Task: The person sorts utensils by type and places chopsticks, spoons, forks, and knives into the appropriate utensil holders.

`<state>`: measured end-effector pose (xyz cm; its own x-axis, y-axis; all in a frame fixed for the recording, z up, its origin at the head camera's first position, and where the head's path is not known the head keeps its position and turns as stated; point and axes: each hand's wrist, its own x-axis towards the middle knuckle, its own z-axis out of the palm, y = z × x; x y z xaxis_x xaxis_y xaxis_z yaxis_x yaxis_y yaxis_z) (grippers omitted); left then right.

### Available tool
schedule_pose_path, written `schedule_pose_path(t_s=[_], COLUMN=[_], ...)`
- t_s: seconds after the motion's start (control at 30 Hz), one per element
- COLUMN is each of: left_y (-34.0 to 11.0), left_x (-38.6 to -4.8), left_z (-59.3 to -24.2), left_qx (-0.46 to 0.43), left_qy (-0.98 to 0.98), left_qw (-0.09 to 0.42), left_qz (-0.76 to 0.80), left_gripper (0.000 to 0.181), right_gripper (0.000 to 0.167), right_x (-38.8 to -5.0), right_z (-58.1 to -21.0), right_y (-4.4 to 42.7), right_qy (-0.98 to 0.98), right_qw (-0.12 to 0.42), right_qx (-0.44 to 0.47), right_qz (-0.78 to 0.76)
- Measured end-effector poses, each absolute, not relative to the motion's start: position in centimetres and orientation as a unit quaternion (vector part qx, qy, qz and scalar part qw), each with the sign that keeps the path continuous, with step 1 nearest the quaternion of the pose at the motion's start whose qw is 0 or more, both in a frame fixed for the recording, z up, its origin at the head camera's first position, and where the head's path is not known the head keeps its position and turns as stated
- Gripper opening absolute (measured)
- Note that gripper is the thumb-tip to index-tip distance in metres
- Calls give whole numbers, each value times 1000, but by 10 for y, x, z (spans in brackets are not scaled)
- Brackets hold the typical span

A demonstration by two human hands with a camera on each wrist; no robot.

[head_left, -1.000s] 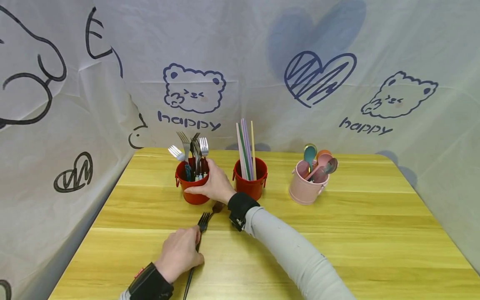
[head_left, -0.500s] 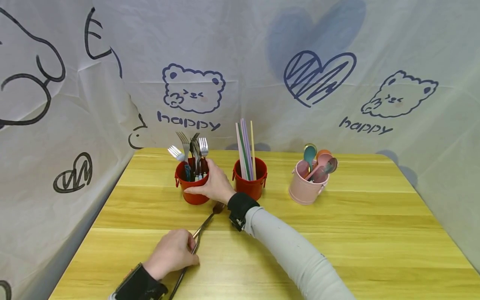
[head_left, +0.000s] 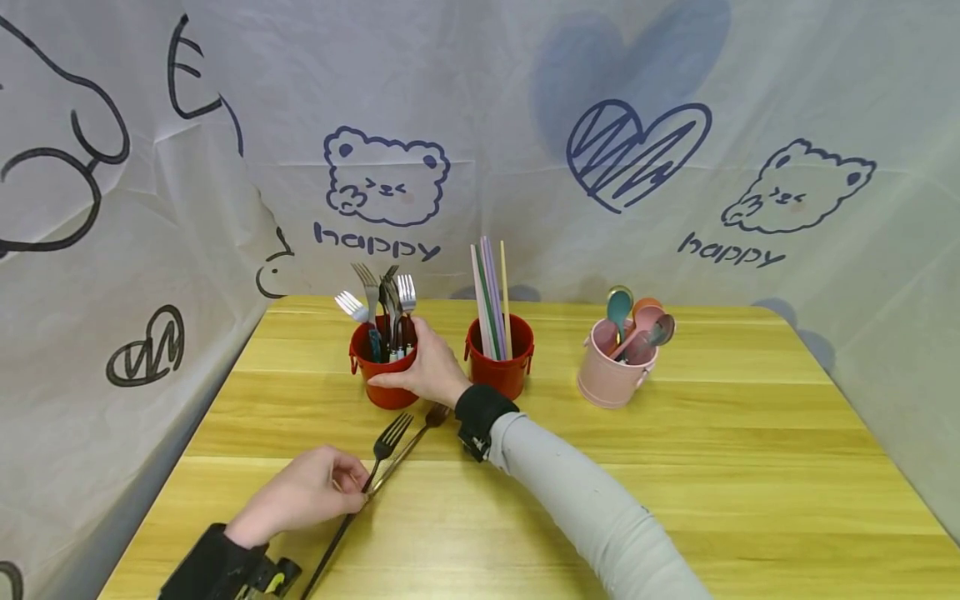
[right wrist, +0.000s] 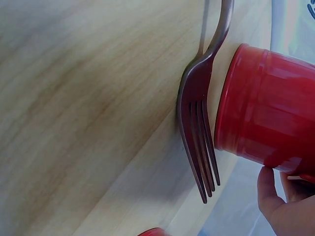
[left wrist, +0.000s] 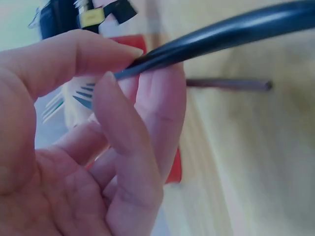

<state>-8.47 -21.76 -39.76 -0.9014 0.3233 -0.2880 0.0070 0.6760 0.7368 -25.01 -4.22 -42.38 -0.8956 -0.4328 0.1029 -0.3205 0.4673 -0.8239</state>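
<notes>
My left hand pinches a dark fork by its handle, tines pointing up and away. In the left wrist view the thumb and fingers close on the shiny black handle. Under it a second, brownish fork lies on the table, its tines near the base of the left red bucket. My right hand grips that bucket's right side near the rim; several forks stand in it. The right wrist view shows the lying fork beside the red bucket wall.
A second red bucket with several coloured sticks stands just right of my right hand. Farther right is a pink bucket holding several spoons. A white curtain hangs behind the wooden table.
My left hand has moved left and lifted the dark fork, turning its tines up past the lying fork. The right hand stays on the bucket.
</notes>
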Motion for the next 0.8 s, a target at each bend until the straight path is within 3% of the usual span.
schedule_pose_path(t_s=[0.23, 0.37, 0.8], left_y=[-232, -235, -225], left_x=[-92, -100, -140], left_z=[-378, -364, -301], left_qx=[126, 120, 89], left_qy=[886, 894, 921], left_qw=[188, 153, -70], left_qz=[404, 403, 373], left_gripper=[18, 18, 20], right_gripper=[94, 91, 93], right_x=[-250, -251, -251], right_z=[-424, -424, -425], right_y=[-42, -42, -42], right_qy=[855, 859, 847], right_qw=[54, 55, 62], right_qx=[-224, -225, -231], right_qz=[-464, -457, -475])
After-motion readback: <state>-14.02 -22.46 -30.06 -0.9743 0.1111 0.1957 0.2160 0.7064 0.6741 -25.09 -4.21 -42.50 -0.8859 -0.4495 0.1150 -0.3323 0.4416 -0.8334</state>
